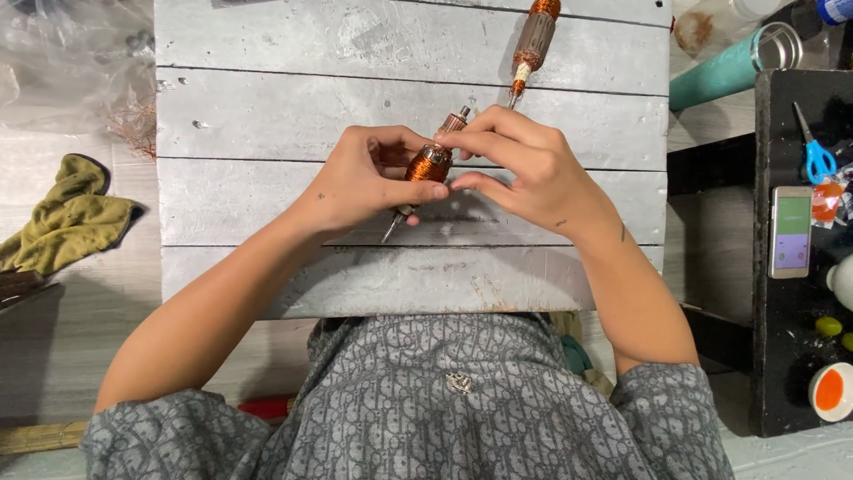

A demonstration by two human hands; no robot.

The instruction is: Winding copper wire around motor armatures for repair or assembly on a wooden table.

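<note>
Lying crumpled at the far left, an olive-green cloth (67, 213) rests on the pale floor beside the grey planked counter (267, 116), with a tangle of copper wire scraps (138, 124) just off the counter's left edge. Over the middle of the counter, the left hand (360, 182) curls around a copper-wound motor armature (430, 164), thumb and fingers pinching its coil, the thin shaft poking out below toward the person. The right hand (524, 169) meets it from the other side, fingertips pressed together at the armature's upper end, perhaps on a fine wire, though that is too small to tell. A second armature (531, 44) lies on the counter just beyond. Farther right, a teal tube (720, 76), blue-handled scissors (813, 151) and a phone (791, 231) sit on a dark side shelf (773, 356).
</note>
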